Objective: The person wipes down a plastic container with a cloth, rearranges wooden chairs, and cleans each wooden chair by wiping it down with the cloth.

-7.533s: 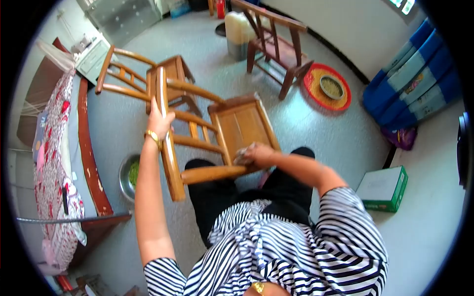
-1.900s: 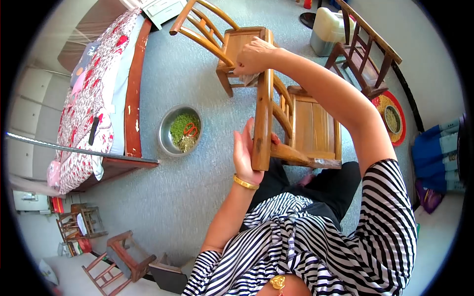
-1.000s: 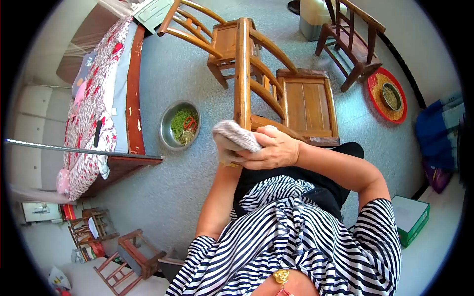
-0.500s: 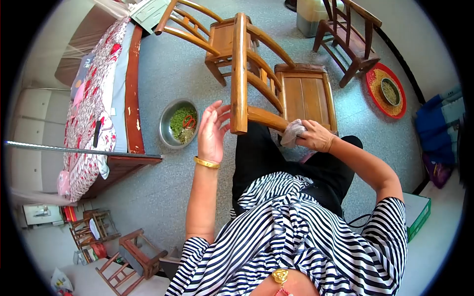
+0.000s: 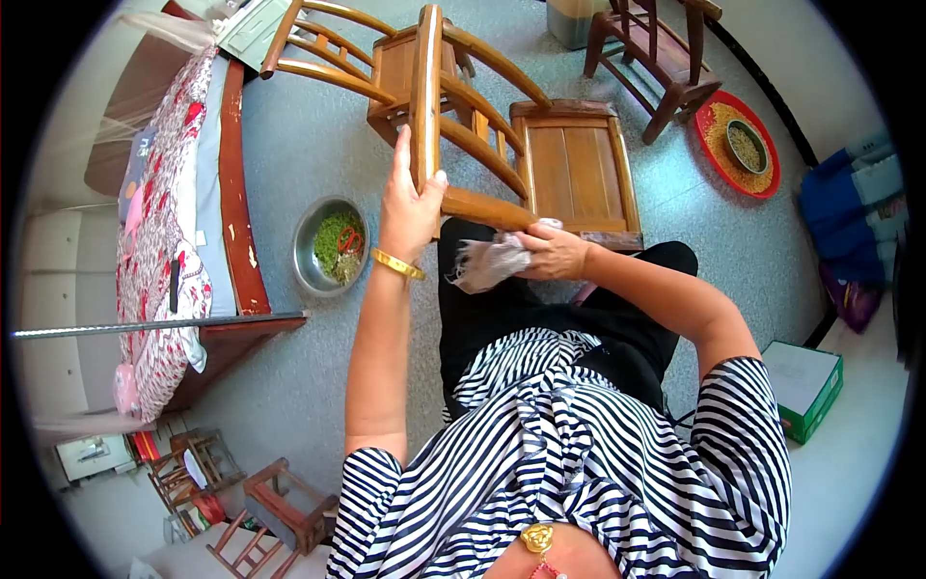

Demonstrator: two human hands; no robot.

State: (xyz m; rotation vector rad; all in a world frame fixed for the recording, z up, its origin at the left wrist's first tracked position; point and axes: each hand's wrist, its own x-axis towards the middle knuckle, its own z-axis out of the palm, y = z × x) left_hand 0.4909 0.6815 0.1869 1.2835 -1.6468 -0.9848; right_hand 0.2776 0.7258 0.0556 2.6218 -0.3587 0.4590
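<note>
Grasping a crumpled cloth [image 5: 490, 262] in the right hand [image 5: 555, 253], pressed near the seat end of the side post [image 5: 487, 207]; left hand [image 5: 410, 207] clasped around the near end of the top rail [image 5: 426, 96], thumb against the wood. Wooden chair [image 5: 574, 164] directly in front of the knees, back toward the left arm, feet hidden from view. For an even wipe, best to brace firmly at the rail, wrap the cloth around the post's curve, tuck in the loose hanging end and follow the grain into the joint by the seat. Worth minding the second chair [image 5: 395, 68], close beyond the backrest, against knocks.
</note>
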